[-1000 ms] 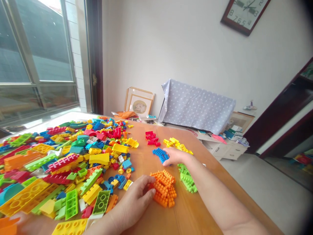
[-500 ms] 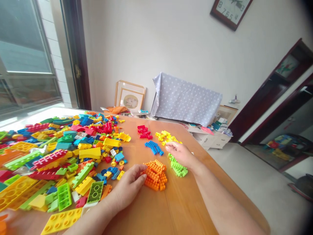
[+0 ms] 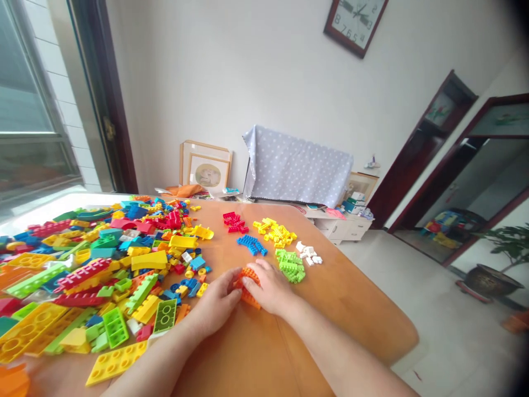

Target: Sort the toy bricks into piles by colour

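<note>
My left hand (image 3: 221, 298) and my right hand (image 3: 268, 288) are cupped round a pile of orange toy building bricks (image 3: 250, 299), pressing it from both sides. The fingers of both hands are curled in against the bricks and cover much of the pile. Just beyond my right hand lie light green bricks (image 3: 291, 267), with white bricks (image 3: 309, 253) to their right. Farther off are small groups of blue bricks (image 3: 252, 245), yellow bricks (image 3: 276, 231) and red bricks (image 3: 235, 223).
A large mixed heap of bricks (image 3: 103, 259) covers the left of the wooden table (image 3: 351, 309). A yellow plate brick (image 3: 117, 363) lies close to my left forearm. Behind the table stand a cloth-covered object (image 3: 297, 165), a white cabinet (image 3: 347, 229) and framed pictures (image 3: 206, 168).
My right hand has come back from the yellow and green bricks to the orange pile. Both hands now squeeze that pile closer together. The view has turned right, and the white bricks show.
</note>
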Demonstrator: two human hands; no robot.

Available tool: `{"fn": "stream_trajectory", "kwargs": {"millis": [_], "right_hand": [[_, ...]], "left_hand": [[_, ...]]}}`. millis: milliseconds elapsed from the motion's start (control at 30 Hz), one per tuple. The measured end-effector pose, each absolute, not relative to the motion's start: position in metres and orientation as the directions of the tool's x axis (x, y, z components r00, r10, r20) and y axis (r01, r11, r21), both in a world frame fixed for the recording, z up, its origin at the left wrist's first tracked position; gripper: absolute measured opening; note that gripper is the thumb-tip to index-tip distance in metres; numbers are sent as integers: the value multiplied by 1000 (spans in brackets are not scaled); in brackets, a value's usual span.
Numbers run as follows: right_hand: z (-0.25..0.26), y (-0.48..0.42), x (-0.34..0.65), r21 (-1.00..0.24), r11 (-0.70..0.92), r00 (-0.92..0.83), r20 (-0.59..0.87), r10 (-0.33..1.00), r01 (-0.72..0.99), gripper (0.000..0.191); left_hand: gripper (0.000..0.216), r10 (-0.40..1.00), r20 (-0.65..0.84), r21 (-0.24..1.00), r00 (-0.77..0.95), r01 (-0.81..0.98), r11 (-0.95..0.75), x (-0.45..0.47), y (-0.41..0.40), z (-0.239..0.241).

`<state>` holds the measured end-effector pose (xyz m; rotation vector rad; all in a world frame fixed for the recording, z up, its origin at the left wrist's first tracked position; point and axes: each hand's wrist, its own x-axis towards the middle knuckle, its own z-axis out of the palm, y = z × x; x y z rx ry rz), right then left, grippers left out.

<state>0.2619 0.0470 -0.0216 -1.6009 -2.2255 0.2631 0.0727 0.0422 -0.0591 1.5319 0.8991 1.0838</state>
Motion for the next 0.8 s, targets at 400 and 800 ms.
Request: {"fn": "stream_trajectory", "kwargs": {"millis": [400, 800], "right_hand": [[-7, 41, 245, -589, 403, -127, 453, 882, 700, 46], [-22, 23, 160, -747, 545, -108, 549, 829, 381, 35]], "left_hand": [[42, 944, 280, 897, 174, 302, -322, 69, 42, -60], [45, 967, 188, 971, -174, 178, -157, 37, 60, -57]]}}
